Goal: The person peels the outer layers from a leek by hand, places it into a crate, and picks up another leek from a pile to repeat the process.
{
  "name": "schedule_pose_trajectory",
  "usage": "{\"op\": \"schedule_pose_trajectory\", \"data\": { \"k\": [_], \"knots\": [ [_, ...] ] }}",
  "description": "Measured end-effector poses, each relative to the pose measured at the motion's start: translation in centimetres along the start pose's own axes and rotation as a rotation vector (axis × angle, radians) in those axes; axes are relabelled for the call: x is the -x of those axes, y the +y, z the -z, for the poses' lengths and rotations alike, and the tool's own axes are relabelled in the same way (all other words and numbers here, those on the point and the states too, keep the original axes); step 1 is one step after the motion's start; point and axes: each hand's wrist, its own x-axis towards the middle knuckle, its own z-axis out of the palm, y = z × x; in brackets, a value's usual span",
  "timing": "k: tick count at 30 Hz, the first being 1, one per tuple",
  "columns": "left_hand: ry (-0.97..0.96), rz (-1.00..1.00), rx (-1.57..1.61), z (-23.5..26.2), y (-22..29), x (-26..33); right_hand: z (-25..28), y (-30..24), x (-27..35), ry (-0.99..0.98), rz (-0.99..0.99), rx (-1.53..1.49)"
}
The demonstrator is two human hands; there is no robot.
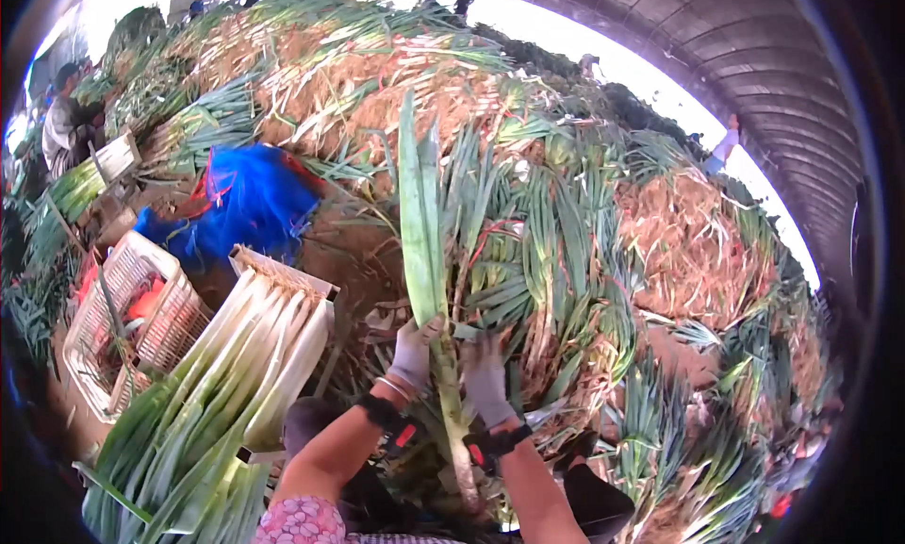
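A long leek (451, 393) stands nearly upright in front of me, its broad green leaves pointing up and its root end down between my forearms. My left hand (412, 355), in a pale glove, is closed round it where the leaves begin. Just to the right, my gloved right hand (485, 379) has its fingers bent over a leek leaf (466, 332) beside the stalk; its fingertips are partly hidden. Each wrist wears a dark strap. To my left, trimmed leeks (255, 346) lie side by side in a holder (306, 282), white ends away from me.
A cream plastic basket (189, 313) with red and orange items stands at the left. Behind it lies a heap of blue netting (250, 200). Untrimmed leeks (556, 233) pile up ahead and to the right. A person (66, 124) sits at the far left, near more leeks.
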Motion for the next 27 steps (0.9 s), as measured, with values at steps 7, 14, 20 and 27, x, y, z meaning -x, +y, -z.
{"op": "schedule_pose_trajectory", "data": {
  "k": [7, 14, 20, 27],
  "knots": [
    [0.002, -0.176, -0.023, 0.3, -1.2, -1.9, -0.4, 2.5, -0.3, -0.109, -0.043, 0.033],
    [-0.017, -0.135, 0.088, -0.5, 1.8, -1.3, 1.8, -5.7, -3.4, 0.207, 0.378, 0.179],
    [-0.139, -0.178, 0.067, 0.2, 1.5, -1.9, 1.3, 2.7, 1.9, 0.055, -0.196, 0.112],
    [-0.207, -0.171, 0.064, 0.2, 1.5, -1.4, 1.6, -8.9, -3.4, 0.196, 0.031, 0.059]
  ]
}}
